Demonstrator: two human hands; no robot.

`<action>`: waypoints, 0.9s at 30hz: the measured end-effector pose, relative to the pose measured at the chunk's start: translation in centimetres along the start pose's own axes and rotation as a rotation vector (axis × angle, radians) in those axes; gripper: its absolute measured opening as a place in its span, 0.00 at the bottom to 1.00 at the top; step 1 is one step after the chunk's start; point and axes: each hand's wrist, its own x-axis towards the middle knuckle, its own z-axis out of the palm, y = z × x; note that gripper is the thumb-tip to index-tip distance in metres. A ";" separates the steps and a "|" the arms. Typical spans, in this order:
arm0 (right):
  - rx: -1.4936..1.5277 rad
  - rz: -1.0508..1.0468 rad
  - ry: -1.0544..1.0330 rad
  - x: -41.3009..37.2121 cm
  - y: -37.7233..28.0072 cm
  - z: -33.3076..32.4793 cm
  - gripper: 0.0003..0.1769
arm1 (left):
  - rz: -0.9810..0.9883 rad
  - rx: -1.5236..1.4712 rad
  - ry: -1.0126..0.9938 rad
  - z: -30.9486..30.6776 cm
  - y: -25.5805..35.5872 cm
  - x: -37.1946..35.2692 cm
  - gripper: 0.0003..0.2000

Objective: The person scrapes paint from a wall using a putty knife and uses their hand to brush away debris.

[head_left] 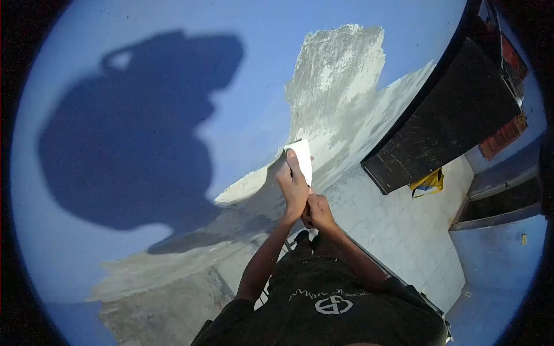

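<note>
My left hand [292,183] is closed on a flat white rectangular piece [303,154], its thumb laid along the near face. The piece is held up in front of the wall, its upper end overlapping the patched area in this view. My right hand [319,211] is a fist just below, close against my left wrist and the lower end of the white piece; I cannot tell what its fingers hold. Behind both hands, a rough grey-white plaster patch [332,78] spreads over the blue wall [259,75].
A dark panel [444,115] juts out at the right, above a white tiled floor [381,222]. A yellow bag [428,183] lies beneath it. Bare grey cement [161,305] shows on the lower left wall. My shadow [133,132] falls across the wall's left side.
</note>
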 end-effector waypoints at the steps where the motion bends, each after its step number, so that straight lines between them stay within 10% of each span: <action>1: 0.016 0.017 0.016 -0.3 0.5 -0.2 0.33 | -0.039 -0.002 0.038 0.1 -0.5 -0.4 0.31; 5: -0.277 -0.280 0.104 1.1 0.8 -0.2 0.33 | 0.064 0.008 0.049 0.6 1.7 0.7 0.31; 8: -0.045 -0.019 -0.025 0.3 -1.4 -0.4 0.33 | 0.075 0.022 0.046 0.5 0.9 0.6 0.32; 27: -0.065 -0.051 -0.063 0.1 -3.4 -1.4 0.33 | 0.169 0.107 0.111 1.0 -1.8 0.9 0.27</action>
